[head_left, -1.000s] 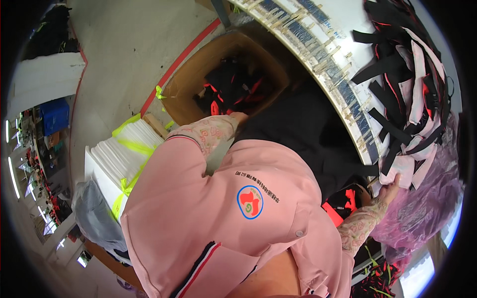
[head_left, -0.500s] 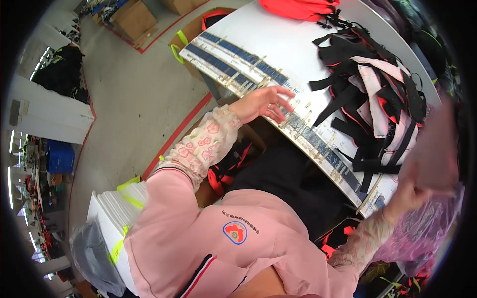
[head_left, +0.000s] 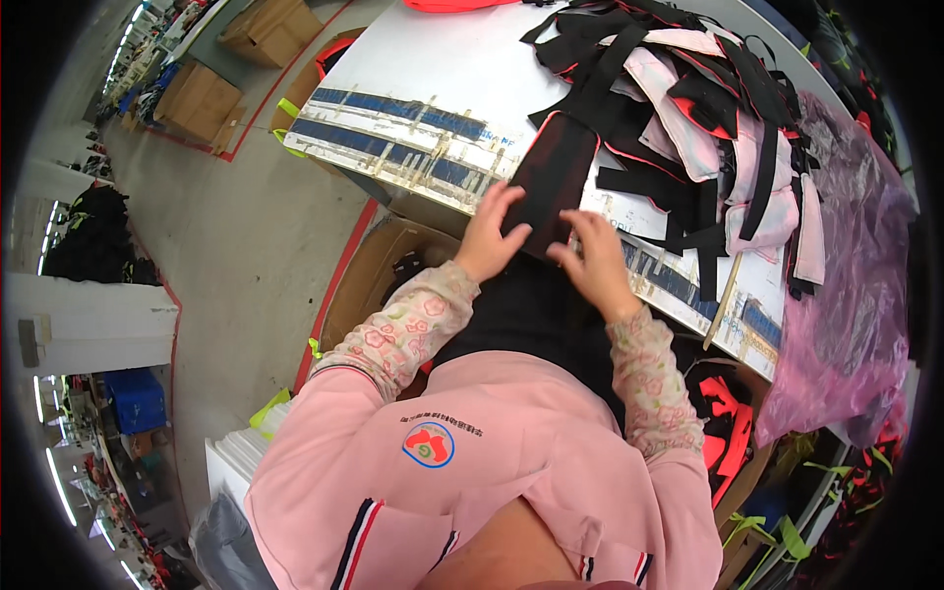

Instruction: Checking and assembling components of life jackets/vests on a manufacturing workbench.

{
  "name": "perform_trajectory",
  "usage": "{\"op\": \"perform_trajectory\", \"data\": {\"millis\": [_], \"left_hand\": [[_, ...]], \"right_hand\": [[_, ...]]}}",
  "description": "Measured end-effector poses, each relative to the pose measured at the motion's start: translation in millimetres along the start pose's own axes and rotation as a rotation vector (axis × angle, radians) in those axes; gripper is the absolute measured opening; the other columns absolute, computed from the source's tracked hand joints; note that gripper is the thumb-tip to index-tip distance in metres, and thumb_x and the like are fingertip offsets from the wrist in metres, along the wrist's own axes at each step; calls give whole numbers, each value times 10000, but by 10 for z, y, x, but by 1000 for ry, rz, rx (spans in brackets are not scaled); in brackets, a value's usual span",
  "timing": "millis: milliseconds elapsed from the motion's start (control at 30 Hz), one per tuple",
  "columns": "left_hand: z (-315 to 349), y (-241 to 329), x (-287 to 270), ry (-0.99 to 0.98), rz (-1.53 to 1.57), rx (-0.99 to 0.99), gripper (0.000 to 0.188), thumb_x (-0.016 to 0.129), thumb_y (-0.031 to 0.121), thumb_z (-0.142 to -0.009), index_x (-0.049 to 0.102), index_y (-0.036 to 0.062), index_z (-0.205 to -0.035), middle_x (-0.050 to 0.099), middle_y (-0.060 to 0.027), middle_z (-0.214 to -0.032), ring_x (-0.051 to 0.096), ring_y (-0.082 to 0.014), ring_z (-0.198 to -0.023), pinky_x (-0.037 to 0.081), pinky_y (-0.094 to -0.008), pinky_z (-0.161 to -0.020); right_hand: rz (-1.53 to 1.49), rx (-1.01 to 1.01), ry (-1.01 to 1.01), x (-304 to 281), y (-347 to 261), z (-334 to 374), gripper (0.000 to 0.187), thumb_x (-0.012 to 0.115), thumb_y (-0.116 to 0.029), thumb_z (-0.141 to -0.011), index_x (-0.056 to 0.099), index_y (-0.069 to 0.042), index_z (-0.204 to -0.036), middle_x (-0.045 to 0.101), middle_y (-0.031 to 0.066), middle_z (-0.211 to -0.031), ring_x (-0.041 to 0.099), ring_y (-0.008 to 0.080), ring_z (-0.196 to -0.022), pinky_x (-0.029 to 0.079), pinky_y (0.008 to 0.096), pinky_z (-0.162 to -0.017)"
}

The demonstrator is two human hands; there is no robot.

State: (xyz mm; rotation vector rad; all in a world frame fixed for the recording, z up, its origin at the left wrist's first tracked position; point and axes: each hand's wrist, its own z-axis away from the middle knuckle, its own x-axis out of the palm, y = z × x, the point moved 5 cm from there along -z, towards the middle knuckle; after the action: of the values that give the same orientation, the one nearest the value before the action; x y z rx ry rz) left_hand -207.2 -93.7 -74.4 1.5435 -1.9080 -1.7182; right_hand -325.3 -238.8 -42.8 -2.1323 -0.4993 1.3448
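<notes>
In front of me, a long black padded fabric piece with red edging [head_left: 553, 177] lies over the table's near edge, a black strap running away from its far end. My left hand [head_left: 492, 234] is at its left edge, thumb and fingers apart. At its right edge is my right hand [head_left: 596, 264], fingers slightly bent and apart. Both hands rest on or just over the piece without gripping it; exact contact is hard to see. Beyond it lies a heap of similar black, red-edged and pale pink strapped pieces [head_left: 678, 118].
The white table [head_left: 423, 59] has worn blue strips and peeling tape along its near edge. Purple plastic sheeting [head_left: 846, 285] hangs at its right. Cardboard boxes [head_left: 379, 270] stand beneath and beside the table. A wooden stick [head_left: 725, 300] lies near the front right edge.
My right hand has come in from the far right, where it held a blurred flat piece. My left hand has lowered to the table edge. The black padded piece now lies between both hands.
</notes>
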Motion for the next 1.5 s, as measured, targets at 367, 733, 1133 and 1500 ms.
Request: {"op": "perform_trajectory", "data": {"millis": [367,733,1133,1500], "left_hand": [[228,291,250,-149,-318,100,506,733,300,-720,562,184,-1182,346,-242,-1307,346,-425,-1218,297,-461,-1029],[47,532,304,102,-130,152,125,653,138,-772,606,83,-875,547,-82,-951,506,-285,-941,385,-384,-845],[91,172,177,108,164,-201,214,630,53,-788,556,38,-988,569,-70,-883,577,-179,-758,460,-259,-693],[81,456,420,-133,1717,-586,222,488,128,-934,570,28,-1116,620,-93,-1110,598,-188,-1003,465,-345,-888]], "right_hand": [[-9,141,105,115,23,294,103,624,-62,-814,581,12,-871,528,239,-1124,503,379,-1095,403,424,-921],[-246,298,318,21,158,132,194,602,13,-797,555,8,-985,580,124,-942,573,246,-884,453,322,-804],[-1122,458,281,21,-62,34,55,528,14,-867,522,-31,-899,557,-4,-803,506,47,-694,407,174,-629],[-758,258,332,-231,-42,48,50,557,-21,-888,509,-25,-879,535,-9,-802,488,60,-735,391,183,-664]]}}
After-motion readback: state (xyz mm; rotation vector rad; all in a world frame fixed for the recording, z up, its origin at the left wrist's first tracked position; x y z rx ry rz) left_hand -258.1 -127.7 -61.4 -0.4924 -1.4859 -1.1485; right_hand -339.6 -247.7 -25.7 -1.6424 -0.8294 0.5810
